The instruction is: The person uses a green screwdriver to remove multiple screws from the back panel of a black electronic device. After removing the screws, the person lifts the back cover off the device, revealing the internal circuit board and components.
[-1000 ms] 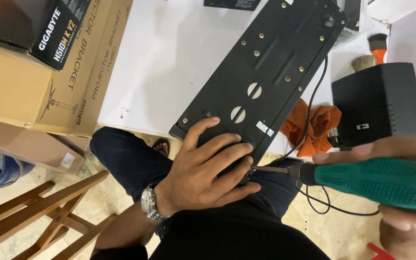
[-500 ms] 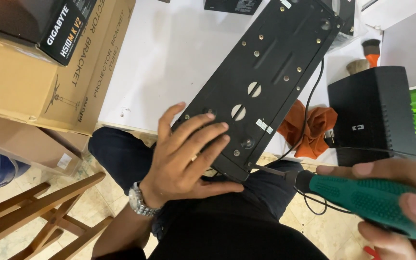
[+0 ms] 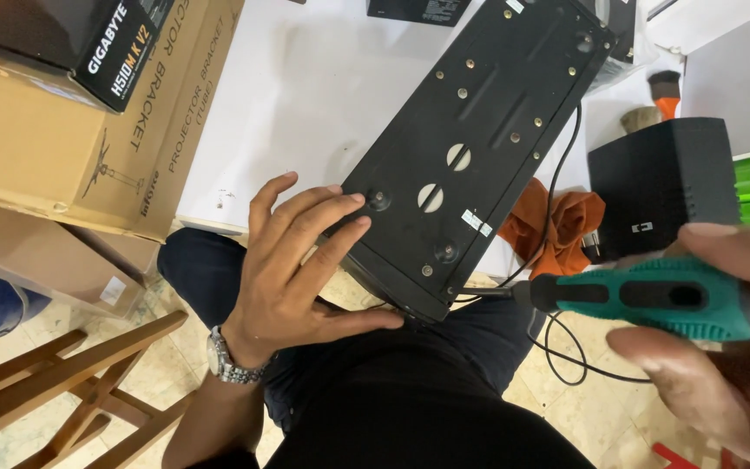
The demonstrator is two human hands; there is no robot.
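Two hands are working over a long black flat-bottomed electronic unit (image 3: 479, 156), which is lying upside down on a white tabletop (image 3: 305, 95), its near end overhanging the edge above the person's lap. It is running from about six o'clock up toward one o'clock in the head view. Judging by its rigid panel, brass-coloured screws and round rubber feet, it is likely stiff and fairly heavy, best steadied flat-palmed on the near end or held by its long edges, not by the thin black cable (image 3: 557, 347) trailing from it.

At nine to eleven o'clock, brown cardboard boxes (image 3: 71, 148) are crowding the table's side. At three o'clock a smaller black box-shaped device (image 3: 661, 187) is sitting, with a crumpled orange cloth (image 3: 557, 226) just beside it.

Left hand (image 3: 297, 269) is resting spread open, fingertips pressing the unit's near corner, thumb under its edge. Right hand (image 3: 722, 347) is wrapping closed around a green-and-black-handled screwdriver (image 3: 653, 295), its tip pointing at the unit's near end.
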